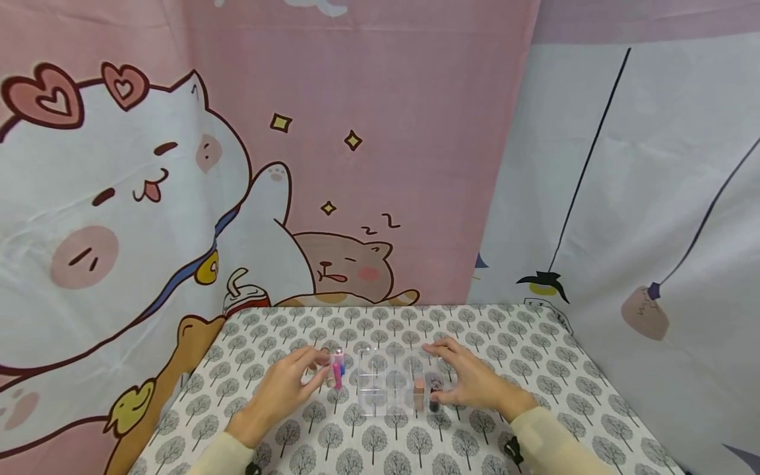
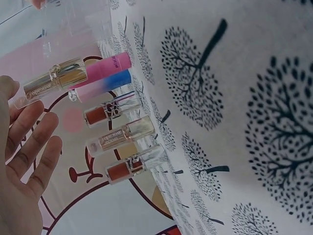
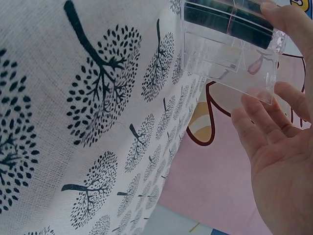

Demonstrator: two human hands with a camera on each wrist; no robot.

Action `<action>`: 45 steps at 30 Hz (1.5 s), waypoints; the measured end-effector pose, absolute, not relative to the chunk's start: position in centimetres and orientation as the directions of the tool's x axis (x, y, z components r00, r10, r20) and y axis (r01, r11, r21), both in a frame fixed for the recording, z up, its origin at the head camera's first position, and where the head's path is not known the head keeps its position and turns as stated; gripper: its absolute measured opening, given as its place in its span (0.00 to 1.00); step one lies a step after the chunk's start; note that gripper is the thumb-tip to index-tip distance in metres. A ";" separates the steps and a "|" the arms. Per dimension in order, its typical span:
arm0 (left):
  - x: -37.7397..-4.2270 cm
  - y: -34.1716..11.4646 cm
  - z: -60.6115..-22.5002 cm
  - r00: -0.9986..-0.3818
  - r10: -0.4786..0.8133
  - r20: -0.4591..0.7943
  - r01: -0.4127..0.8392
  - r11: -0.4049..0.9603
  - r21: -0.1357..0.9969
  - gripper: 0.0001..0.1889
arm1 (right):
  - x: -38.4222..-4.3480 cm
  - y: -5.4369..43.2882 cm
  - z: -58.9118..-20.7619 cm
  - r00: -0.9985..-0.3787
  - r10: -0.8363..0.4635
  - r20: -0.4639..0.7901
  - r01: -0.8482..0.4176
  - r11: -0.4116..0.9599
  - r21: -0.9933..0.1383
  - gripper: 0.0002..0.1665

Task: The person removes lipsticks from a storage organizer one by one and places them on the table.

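Observation:
My left hand (image 1: pixel 291 377) pinches a clear-and-gold lip gloss tube (image 2: pixel 55 81) near one end between thumb and fingertips. Just beyond it stand a pink tube (image 2: pixel 105 69) and a pink-and-blue tube (image 2: pixel 102 88). Several more clear lip gloss tubes (image 2: pixel 128 169) stand beside these. At the right end of a clear compartment organizer (image 1: pixel 373 396), my right hand (image 1: pixel 469 379) grips with the thumb at the front and the fingers toward the back corner. A dark tube (image 1: pixel 435 401) sits in the organizer close to that thumb, left of it a brownish-pink tube (image 1: pixel 419 393).
Under everything lies a white tablecloth (image 1: pixel 374 439) printed with grey trees. A pink curtain (image 1: pixel 368 79) with cartoon animals hangs behind the table, and a pale curtain (image 1: pixel 594 198) hangs on the right.

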State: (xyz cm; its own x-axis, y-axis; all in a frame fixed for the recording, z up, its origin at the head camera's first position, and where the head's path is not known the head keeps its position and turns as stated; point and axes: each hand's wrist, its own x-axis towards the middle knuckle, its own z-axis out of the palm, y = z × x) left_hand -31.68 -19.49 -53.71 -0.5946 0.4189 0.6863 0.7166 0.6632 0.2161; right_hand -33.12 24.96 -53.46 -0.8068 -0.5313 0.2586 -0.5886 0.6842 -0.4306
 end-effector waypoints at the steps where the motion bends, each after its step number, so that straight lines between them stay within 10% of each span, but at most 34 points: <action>1: -31.7 -19.6 -53.8 -0.601 0.416 0.683 0.712 0.667 0.220 0.12 | -33.1 24.9 -53.5 -0.808 -0.531 0.256 -0.587 0.684 -0.433 0.59; 45: -33.0 -20.7 -55.9 -0.779 0.365 0.510 0.563 0.765 0.313 0.12 | -32.9 24.9 -53.5 -0.818 -0.515 0.257 -0.572 0.684 -0.452 0.59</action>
State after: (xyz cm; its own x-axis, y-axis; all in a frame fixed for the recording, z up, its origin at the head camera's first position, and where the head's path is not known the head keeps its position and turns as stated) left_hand -33.04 -20.69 -55.92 -0.7789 0.3651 0.5100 0.5633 0.7647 0.3129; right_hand -32.89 24.94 -53.53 -0.8179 -0.5149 0.2566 -0.5725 0.6844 -0.4515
